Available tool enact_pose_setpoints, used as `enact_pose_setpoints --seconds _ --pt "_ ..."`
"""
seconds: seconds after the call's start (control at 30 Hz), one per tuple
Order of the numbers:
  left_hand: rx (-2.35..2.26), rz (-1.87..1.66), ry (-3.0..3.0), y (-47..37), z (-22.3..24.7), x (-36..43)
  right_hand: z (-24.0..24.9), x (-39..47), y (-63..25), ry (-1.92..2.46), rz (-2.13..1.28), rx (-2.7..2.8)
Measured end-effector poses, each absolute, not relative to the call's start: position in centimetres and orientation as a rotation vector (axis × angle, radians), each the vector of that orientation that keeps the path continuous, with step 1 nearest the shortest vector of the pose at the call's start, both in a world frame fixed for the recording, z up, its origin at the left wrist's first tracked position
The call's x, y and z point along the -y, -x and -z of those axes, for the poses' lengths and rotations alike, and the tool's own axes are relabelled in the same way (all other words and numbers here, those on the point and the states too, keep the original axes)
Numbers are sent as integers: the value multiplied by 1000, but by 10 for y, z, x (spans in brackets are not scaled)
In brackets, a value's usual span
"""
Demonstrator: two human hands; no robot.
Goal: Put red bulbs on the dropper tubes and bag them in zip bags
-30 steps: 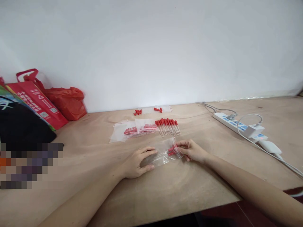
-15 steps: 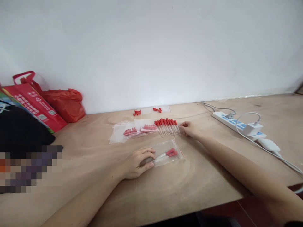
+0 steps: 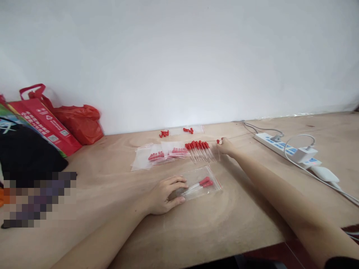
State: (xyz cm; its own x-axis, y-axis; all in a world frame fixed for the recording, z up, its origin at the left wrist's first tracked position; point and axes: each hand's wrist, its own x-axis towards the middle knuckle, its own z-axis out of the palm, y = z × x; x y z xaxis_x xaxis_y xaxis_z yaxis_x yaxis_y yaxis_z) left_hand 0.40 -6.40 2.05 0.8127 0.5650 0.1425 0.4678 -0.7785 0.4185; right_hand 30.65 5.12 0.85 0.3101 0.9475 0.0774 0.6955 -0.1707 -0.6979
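Note:
My left hand (image 3: pixel 169 193) rests on the table with its fingers on the near end of a clear zip bag (image 3: pixel 198 188), pinning it down. Inside the bag lie a few glass droppers with red bulbs (image 3: pixel 206 181). My right hand (image 3: pixel 225 147) pinches a single dropper (image 3: pixel 218 142), its red bulb showing above the fingers. Left of that hand, a row of several red-bulbed droppers (image 3: pixel 199 145) lies side by side. Filled clear bags (image 3: pixel 157 156) overlap to the left of the row.
Loose red bulbs (image 3: pixel 164 133) and another clear bag (image 3: pixel 198 129) lie near the wall. A white power strip (image 3: pixel 276 144) with cables is at the right. Red bags (image 3: pixel 78 123) and a black bag (image 3: pixel 28 153) stand at the left.
My right hand has taken a dropper from the right end of the row and moved slightly up and away. My left hand still holds the bag down.

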Motion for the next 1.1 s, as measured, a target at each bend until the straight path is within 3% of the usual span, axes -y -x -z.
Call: enact_pose_setpoints --seconds 0.37,0.57,0.83,1.1 --pt "-801 -351 -2641 -5 -21 62 15 28 -282 1280 -942 963" --pt "-832 -342 -2630 -5 -21 64 11 50 -266 1109 -1162 1041" --pt "-853 -341 -2595 -6 -22 65 7 63 -270 1086 -1447 1411" --pt "-843 -335 -2613 -5 -20 64 0 63 -269 1281 -1399 1692"
